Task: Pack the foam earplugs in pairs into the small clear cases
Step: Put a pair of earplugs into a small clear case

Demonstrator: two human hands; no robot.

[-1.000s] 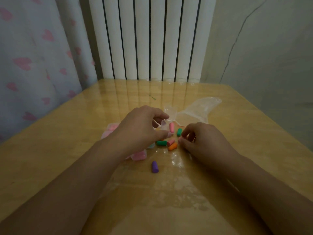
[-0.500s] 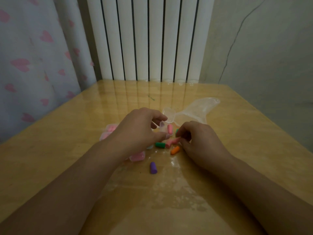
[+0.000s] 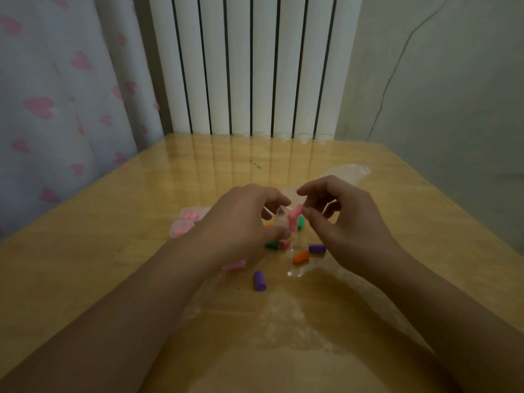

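Pink foam earplug (image 3: 294,216) is pinched in the right hand (image 3: 348,219) and now sits at the mouth of the small clear case (image 3: 280,222), which the left hand (image 3: 241,222) pinches. A moment ago that hand was down picking from the table (image 3: 113,236). Next it likely gets pushed in. Loose plugs, purple (image 3: 259,280) and orange (image 3: 301,256), lie near. Filled pink cases (image 3: 185,222) sit left.

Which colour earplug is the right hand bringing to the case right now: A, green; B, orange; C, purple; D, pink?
D: the right hand pinches a pink earplug above the case in the left hand; the purple, orange and green ones lie on the table.
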